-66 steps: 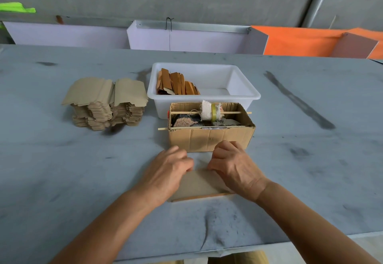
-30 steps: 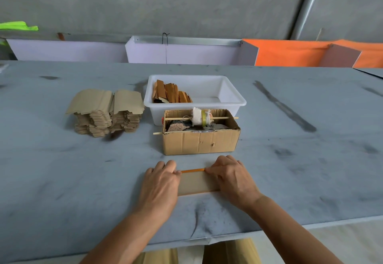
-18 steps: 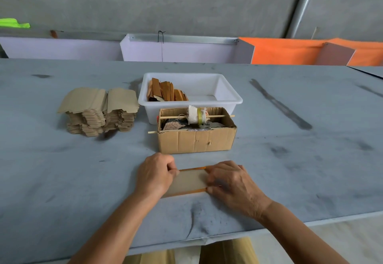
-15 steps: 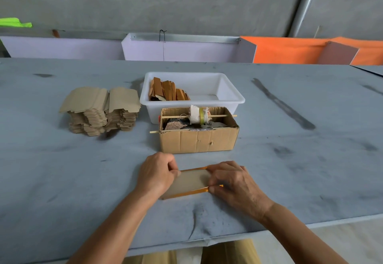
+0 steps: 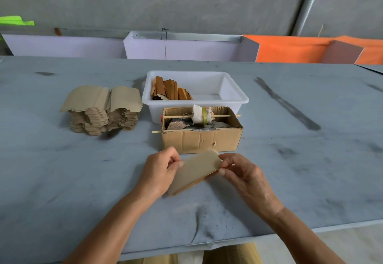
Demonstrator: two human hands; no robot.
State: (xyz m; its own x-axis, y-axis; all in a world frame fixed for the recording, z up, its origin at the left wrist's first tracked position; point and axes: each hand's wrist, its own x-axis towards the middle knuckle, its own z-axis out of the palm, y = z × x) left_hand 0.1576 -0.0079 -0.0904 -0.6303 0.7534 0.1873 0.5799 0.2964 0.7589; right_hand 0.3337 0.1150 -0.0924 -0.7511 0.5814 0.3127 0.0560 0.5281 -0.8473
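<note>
Nearest the camera, two bare forearms reach in over the near edge of the grey counter (image 5: 62, 180). Both the left hand (image 5: 159, 170) and the right hand (image 5: 242, 177) hold one folded card piece (image 5: 195, 170), tan face up, with an orange-brown edge along its lower side. The left hand has its fingers curled and pinches the piece's left end. The right hand pinches the right end with thumb and fingertips. The piece is tilted, right end raised off the counter. Its lower left corner is low, cannot tell if it touches the surface. It sits between the hands, just in front of the cardboard box (image 5: 202, 142).

The cardboard box stands open-topped at the centre of the counter. Two thin wooden sticks (image 5: 221, 116) lie across it lengthwise, ends poking past the walls. The back stick carries a roll (image 5: 202, 114) of white cloth with a yellow-green band. Dark scraps lie under the sticks, unclear what they are.

Right behind the box is a white plastic tub (image 5: 234, 95), with brown folded pieces (image 5: 171, 91) standing in its left end.

Left of the tub and apart from it is a stack of card blanks (image 5: 101, 110), flat and tan, in two piles side by side with bowed top sheets.

Along the far edge are pale purple panels (image 5: 186, 49), with orange panels (image 5: 290, 49) to their right. Behind them is a grey concrete wall (image 5: 165, 0), with a metal pipe (image 5: 306, 4) at right and a green scrap (image 5: 16, 20) at far left.
</note>
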